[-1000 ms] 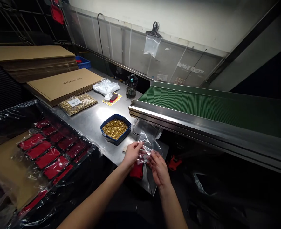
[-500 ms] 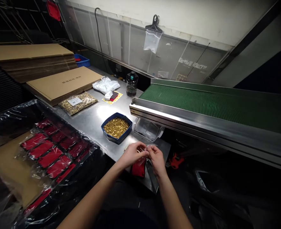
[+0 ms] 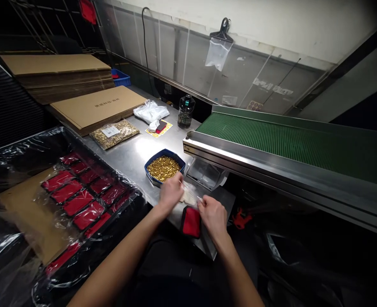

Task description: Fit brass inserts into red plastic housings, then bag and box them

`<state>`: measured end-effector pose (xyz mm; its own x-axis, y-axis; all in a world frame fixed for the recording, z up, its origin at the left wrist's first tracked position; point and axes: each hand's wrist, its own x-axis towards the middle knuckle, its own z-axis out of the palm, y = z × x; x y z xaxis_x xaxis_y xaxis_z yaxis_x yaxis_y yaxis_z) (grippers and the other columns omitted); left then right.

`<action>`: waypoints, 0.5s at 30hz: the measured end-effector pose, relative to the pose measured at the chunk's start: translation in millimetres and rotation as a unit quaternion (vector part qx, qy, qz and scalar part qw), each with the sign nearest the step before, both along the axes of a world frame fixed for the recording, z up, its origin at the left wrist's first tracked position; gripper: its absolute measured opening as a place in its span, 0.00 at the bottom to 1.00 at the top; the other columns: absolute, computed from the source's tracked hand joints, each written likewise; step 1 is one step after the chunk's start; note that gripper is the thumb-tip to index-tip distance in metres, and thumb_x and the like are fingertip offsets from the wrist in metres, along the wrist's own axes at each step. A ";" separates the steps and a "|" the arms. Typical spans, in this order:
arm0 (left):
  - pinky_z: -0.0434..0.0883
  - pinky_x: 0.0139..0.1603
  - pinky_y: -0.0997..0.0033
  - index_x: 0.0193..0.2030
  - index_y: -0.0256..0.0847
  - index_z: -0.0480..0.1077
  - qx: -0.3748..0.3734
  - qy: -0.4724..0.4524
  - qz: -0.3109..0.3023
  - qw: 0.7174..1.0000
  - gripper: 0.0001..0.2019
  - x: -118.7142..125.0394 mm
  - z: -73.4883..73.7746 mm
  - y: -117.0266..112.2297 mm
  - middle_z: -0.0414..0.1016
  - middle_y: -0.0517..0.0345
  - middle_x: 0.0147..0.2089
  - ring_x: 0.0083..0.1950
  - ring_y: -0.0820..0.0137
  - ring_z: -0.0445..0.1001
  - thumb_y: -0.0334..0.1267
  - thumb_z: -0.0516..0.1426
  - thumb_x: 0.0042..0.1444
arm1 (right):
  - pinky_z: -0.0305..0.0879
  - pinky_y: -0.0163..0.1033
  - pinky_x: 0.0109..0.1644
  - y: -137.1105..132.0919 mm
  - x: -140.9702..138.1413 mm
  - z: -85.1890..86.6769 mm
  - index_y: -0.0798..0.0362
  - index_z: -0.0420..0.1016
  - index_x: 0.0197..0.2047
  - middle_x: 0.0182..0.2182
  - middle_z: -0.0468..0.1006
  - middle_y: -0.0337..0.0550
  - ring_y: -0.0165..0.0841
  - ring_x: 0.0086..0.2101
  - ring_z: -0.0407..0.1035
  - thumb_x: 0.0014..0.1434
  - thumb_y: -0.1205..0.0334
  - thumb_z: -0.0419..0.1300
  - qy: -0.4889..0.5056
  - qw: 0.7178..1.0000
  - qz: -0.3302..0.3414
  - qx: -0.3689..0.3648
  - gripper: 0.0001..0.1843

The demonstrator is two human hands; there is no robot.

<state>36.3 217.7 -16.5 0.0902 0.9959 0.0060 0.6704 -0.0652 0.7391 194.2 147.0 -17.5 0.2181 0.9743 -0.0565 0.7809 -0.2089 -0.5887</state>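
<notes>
Clear plastic film, looking like a small bag (image 3: 190, 187), stretches between my two hands above the metal table. My left hand (image 3: 171, 192) is closed on its left side, close to the front of the blue tray (image 3: 152, 181). My right hand (image 3: 213, 214) pinches the opposite edge. Beneath, a red pouch with black edging (image 3: 191, 221) lies at the table's near corner, just left of my right fingers. A pale, flat item (image 3: 189, 198) shows behind the pouch, partly covered by the film. Small gold-coloured metal pieces (image 3: 163, 167) fill the blue tray.
A black-lined box (image 3: 118, 213) at left holds several bagged red pouches (image 3: 79, 202). Behind are a bag of gold pieces (image 3: 114, 133), flat cardboard (image 3: 95, 106), white plastic bags (image 3: 150, 111) and a dark bottle (image 3: 186, 113). A green conveyor (image 3: 255, 134) runs rightward.
My hands, together over the red pouch before, have moved apart with the film drawn between them. The left hand went up toward the tray. More of the pouch shows, and the view has shifted slightly.
</notes>
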 end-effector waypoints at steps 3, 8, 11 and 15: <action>0.59 0.37 0.68 0.41 0.46 0.67 0.015 0.013 0.041 0.999 0.08 -6.6 0.3 -1.6 0.72 0.57 0.34 0.37 0.62 0.72 0.28 0.52 0.59 | 0.53 0.38 0.35 5.6 -6.9 1.3 0.50 0.71 0.30 0.28 0.74 0.44 0.36 0.30 0.67 0.59 0.65 0.59 -0.052 0.998 -0.010 -0.015 0.06; 0.55 0.33 0.68 0.30 0.45 0.65 -0.004 0.031 -0.033 0.999 0.10 -17.1 -11.3 -28.9 0.69 0.60 0.27 0.32 0.64 0.70 0.23 0.54 0.53 | 0.63 0.38 0.38 42.8 -20.6 -7.0 0.53 0.72 0.34 0.28 0.73 0.38 0.31 0.29 0.68 0.69 0.51 0.55 -0.051 0.998 0.005 -0.044 0.16; 0.55 0.32 0.69 0.30 0.44 0.67 -0.025 0.032 -0.083 0.996 0.08 -27.8 -20.6 -40.2 0.70 0.60 0.27 0.31 0.66 0.69 0.28 0.57 0.56 | 0.67 0.39 0.41 53.0 -16.3 -11.1 0.54 0.75 0.41 0.32 0.77 0.38 0.31 0.32 0.71 0.67 0.49 0.59 -0.017 0.996 0.067 -0.060 0.15; 0.57 0.30 0.71 0.28 0.42 0.66 -0.067 0.032 -0.091 0.993 0.13 -44.4 -30.5 -41.8 0.67 0.64 0.25 0.28 0.70 0.66 0.42 0.59 0.63 | 0.68 0.41 0.53 20.6 3.5 -13.7 0.49 0.70 0.61 0.53 0.78 0.46 0.38 0.50 0.74 0.57 0.53 0.66 0.021 0.983 0.169 -0.073 0.29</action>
